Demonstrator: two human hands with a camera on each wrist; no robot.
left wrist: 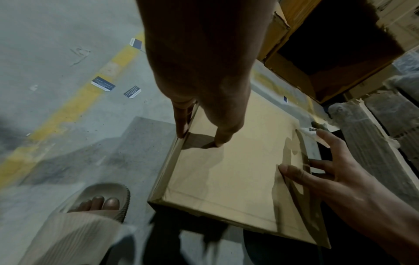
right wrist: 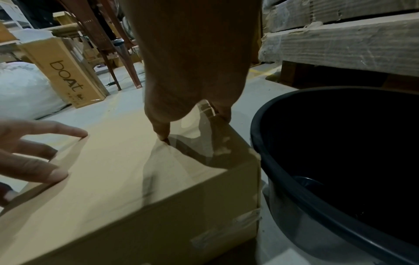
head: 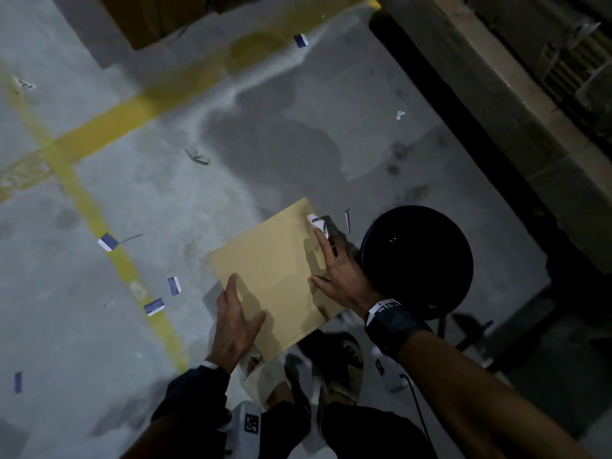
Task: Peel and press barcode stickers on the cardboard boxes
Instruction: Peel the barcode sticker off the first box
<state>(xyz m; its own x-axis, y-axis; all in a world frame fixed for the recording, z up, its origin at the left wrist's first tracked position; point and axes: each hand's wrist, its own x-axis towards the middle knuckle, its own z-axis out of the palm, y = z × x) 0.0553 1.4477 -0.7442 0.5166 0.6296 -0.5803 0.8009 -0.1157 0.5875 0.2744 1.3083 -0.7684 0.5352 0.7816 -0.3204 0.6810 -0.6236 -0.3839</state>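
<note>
Head: box (head: 275, 266) sits on the floor (head: 132, 193) beside a black bin (head: 417, 263); left hand (head: 236, 321) grips its near-left edge, right hand (head: 341, 273) its right edge, one finger pressing a sticker (head: 318, 223) at the far corner.
Left wrist: thumb on top, fingers (left wrist: 181, 118) curled down the side.
Right wrist: thumb on top, fingers (right wrist: 223, 111) over the edge; sticker not clear.
</note>
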